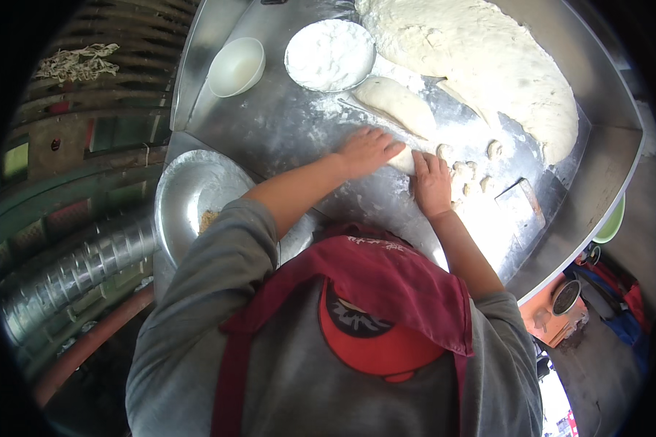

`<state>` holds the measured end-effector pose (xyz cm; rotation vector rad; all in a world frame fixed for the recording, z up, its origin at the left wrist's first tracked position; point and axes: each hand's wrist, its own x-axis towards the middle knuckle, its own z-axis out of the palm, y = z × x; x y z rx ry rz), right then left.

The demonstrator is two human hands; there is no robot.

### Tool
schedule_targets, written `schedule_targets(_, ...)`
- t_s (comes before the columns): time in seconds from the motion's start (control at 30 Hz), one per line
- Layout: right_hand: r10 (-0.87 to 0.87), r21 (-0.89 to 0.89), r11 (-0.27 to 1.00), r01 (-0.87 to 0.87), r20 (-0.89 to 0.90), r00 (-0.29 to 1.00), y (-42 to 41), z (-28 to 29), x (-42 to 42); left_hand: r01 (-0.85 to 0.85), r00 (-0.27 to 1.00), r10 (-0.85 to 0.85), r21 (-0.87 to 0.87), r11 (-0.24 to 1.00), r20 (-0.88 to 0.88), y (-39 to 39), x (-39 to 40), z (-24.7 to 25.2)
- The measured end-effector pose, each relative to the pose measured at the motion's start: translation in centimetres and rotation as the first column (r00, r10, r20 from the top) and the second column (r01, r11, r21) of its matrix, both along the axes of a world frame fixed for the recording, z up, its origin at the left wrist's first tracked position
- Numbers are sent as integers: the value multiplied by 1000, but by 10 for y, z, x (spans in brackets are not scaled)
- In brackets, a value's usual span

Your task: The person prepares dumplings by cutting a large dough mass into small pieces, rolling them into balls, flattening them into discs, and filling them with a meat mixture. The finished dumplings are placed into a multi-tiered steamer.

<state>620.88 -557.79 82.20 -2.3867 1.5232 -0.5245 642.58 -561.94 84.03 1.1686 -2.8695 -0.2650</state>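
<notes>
Both palms face down on the floured steel worktop point(284, 131). My left hand point(367, 151) rests with its fingertips on the left end of a short roll of dough point(402, 160). At the roll's right end, my right hand point(432, 183) touches it with the fingers. Just beyond lies a longer, thick dough piece point(396, 104). Several small dough lumps point(463, 173) are scattered right of my right hand. Farther right lies a dough scraper point(522, 202) with a metal blade. My hands hide part of the short roll.
A huge dough mass point(486, 65) covers the far right of the worktop. A bowl of white flour point(331, 54) and a pale bowl point(237, 67) stand at the back. Left of my left arm is a large metal basin point(180, 180). Raised steel walls point(612, 147) edge the worktop.
</notes>
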Motion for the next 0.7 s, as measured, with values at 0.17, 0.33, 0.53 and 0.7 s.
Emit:
schedule_targets(0.17,168,31,985,-170,54,984,60,14,-2,-8,999,3,103,995,47,69,7,8)
schedule_targets(0.33,18,-7,1000,-17,96,995,96,1,13,-187,965,211,157,970,-154,109,-1,11)
schedule_targets(0.53,72,-73,995,-67,69,995,97,-6,-49,-18,999,17,-21,1000,-39,85,-28,0)
schedule_targets(0.7,-128,-141,985,103,-182,975,46,15,-123,81,989,-73,58,995,-127,27,-87,-12)
